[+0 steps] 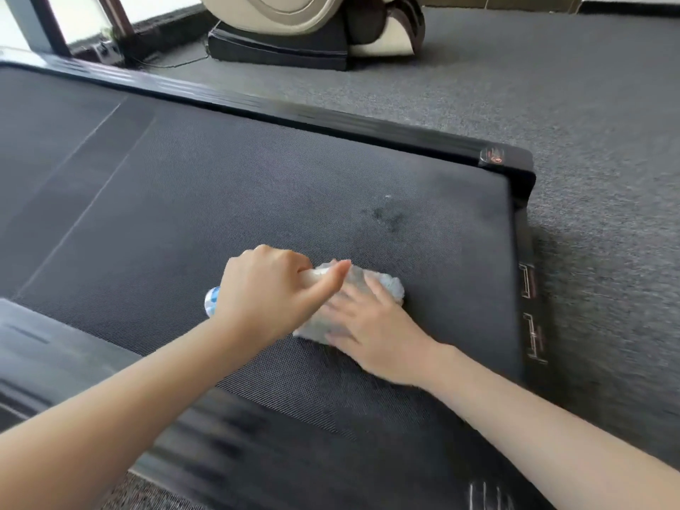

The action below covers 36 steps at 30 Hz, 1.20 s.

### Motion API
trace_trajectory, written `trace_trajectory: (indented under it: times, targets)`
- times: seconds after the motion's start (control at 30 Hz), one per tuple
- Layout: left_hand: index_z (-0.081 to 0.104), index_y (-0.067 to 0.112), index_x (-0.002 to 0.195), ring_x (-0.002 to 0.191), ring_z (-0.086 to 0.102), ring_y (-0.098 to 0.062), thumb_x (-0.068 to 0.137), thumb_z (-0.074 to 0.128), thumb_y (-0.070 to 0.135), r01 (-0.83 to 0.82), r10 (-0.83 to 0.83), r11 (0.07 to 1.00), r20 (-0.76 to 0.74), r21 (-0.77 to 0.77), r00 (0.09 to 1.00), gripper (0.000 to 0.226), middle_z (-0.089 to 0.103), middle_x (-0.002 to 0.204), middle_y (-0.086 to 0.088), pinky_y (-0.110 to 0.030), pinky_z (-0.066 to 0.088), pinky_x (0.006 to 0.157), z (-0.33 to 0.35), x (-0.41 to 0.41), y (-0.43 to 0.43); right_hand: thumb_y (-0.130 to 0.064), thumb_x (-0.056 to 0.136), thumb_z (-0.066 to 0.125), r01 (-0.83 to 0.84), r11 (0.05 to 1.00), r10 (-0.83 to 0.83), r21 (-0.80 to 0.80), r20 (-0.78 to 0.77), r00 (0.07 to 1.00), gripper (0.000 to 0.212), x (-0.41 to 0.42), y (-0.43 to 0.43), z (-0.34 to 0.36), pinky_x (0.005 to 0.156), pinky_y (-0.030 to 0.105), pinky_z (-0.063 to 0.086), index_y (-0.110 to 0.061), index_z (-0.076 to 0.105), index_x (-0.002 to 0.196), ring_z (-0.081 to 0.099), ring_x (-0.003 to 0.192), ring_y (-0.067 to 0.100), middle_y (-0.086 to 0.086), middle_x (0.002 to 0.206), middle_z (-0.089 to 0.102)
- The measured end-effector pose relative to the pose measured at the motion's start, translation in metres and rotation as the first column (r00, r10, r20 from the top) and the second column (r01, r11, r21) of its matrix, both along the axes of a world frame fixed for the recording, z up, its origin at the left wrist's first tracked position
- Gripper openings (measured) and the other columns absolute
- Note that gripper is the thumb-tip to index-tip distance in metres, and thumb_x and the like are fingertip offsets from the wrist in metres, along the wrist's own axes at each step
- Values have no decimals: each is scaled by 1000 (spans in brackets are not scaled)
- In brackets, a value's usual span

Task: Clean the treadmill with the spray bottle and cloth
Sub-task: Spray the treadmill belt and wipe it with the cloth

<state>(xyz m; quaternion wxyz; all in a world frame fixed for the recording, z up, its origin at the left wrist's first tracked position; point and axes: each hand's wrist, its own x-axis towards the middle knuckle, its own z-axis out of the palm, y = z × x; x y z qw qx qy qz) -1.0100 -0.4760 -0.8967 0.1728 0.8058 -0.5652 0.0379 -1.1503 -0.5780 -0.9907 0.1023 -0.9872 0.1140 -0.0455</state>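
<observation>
The treadmill belt [228,200] is dark grey and fills most of the view, with black side rails. My left hand [268,292] is closed around the spray bottle [211,300]; only its blue-and-white patterned end shows at the wrist side and a pale neck near my index finger. My right hand [371,329] lies flat, fingers spread, pressing a pale blue-white cloth [382,285] onto the belt near its rear end. A dark wet patch [386,217] marks the belt just beyond the cloth.
The black rear end cap [515,167] and right rail with white markings [531,311] border grey carpet [588,104]. A beige and brown massage chair base [312,35] stands on the carpet at the top. A window frame is at the top left.
</observation>
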Motion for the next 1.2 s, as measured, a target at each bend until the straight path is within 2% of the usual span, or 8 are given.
trace_trajectory:
  times: [0.13, 0.33, 0.43, 0.57, 0.7, 0.87, 1.03, 1.2]
  targets:
    - [34, 12, 43, 42, 40, -20, 73, 17, 77, -12, 13, 1000, 43, -16, 999, 73, 39, 39, 1, -28, 33, 46, 1, 11, 6, -48, 99, 21, -174, 985, 174, 3, -13, 985, 53, -7, 19, 3, 116, 36, -11, -36, 14, 150, -7, 145, 4, -19, 156, 4]
    - [27, 15, 43, 47, 38, -26, 71, 16, 79, -66, 67, 997, 27, -33, 997, 71, 33, 41, 1, -31, 34, 52, 7, 29, 15, -49, 100, 17, 409, 912, -404, 20, -121, 907, 55, 13, -102, 13, 117, 42, -5, -30, 11, 151, -5, 146, 10, -9, 160, 4]
    - [24, 15, 43, 47, 35, -27, 72, 17, 79, -105, 106, 993, 17, -53, 994, 70, 30, 40, 1, -34, 41, 53, 13, 39, 19, -45, 102, 20, 516, 856, -508, 26, -138, 850, 53, 31, -110, 6, 116, 47, -4, -28, 14, 152, -4, 147, 12, -10, 160, 5]
    - [23, 15, 42, 45, 34, -27, 73, 19, 79, -141, 143, 986, 16, -84, 990, 71, 29, 40, 0, -36, 44, 54, 22, 49, 23, -47, 99, 33, 92, 990, -87, -106, 52, 995, 42, 55, -20, 4, 104, 48, 30, -26, 45, 133, 37, 133, 27, -3, 138, 42]
    - [24, 14, 43, 42, 33, -23, 75, 20, 78, -142, 145, 985, 22, -98, 989, 72, 29, 39, 0, -34, 38, 51, 26, 55, 26, -42, 99, 31, -281, 960, 281, -22, 19, 959, 49, 25, 60, -1, 116, 44, 2, -30, 30, 146, 10, 146, 12, -12, 155, 27]
    - [23, 15, 43, 41, 31, -22, 78, 21, 77, -142, 144, 985, 14, -102, 990, 71, 27, 38, 2, -34, 41, 50, 24, 61, 23, -45, 99, 28, -362, 924, 357, -121, -58, 932, 52, 7, 33, 5, 115, 41, 1, -33, 21, 149, 5, 146, 9, -15, 157, 17]
    - [21, 16, 43, 40, 29, -21, 77, 22, 77, -165, 166, 981, -3, -98, 986, 70, 25, 39, 3, -35, 42, 51, 22, 67, 13, -59, 95, 12, 80, 997, -80, -9, -67, 995, 63, 41, -57, 12, 114, 33, -12, -31, 10, 151, -10, 144, 5, -11, 159, 3]
    - [20, 18, 43, 39, 28, -18, 77, 21, 76, -149, 152, 985, 32, -84, 988, 68, 24, 38, 5, -30, 34, 48, 19, 77, -2, -49, 100, 14, 541, 838, -546, -77, -142, 826, 55, 38, -175, 8, 115, 45, 5, -29, 13, 151, 1, 146, 13, -9, 160, 7]
